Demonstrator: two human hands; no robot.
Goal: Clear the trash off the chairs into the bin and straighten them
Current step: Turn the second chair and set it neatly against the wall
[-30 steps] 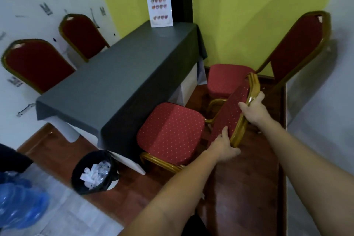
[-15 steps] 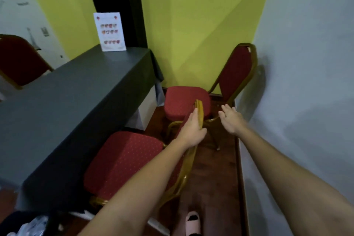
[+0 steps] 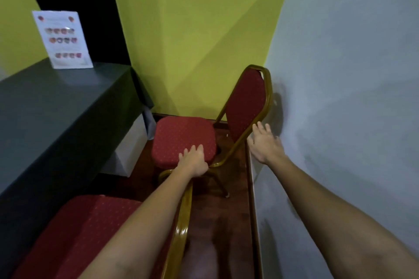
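Two red padded chairs with gold frames stand along the table. The far chair [image 3: 183,136] sits in the corner, its back [image 3: 247,102] angled toward the grey wall. My left hand [image 3: 193,161] reaches over the top of the near chair's back [image 3: 181,222], fingers straight, over the far seat's front edge. My right hand [image 3: 264,142] hangs open in the air just right of the far chair's back frame, close to it; contact cannot be told. The near chair's seat [image 3: 79,233] fills the lower left. No trash shows on either seat. The bin is out of view.
A table under a dark grey cloth [image 3: 56,108] runs along the left, with a white printed card [image 3: 62,38] standing at its far end. Yellow-green wall [image 3: 192,29] lies ahead, grey wall [image 3: 351,97] close on the right. A narrow strip of dark wood floor [image 3: 229,222] lies between.
Both hands have let go of the near chair's back and moved forward toward the far chair. The view has swung right and forward, and the bin has left the frame.
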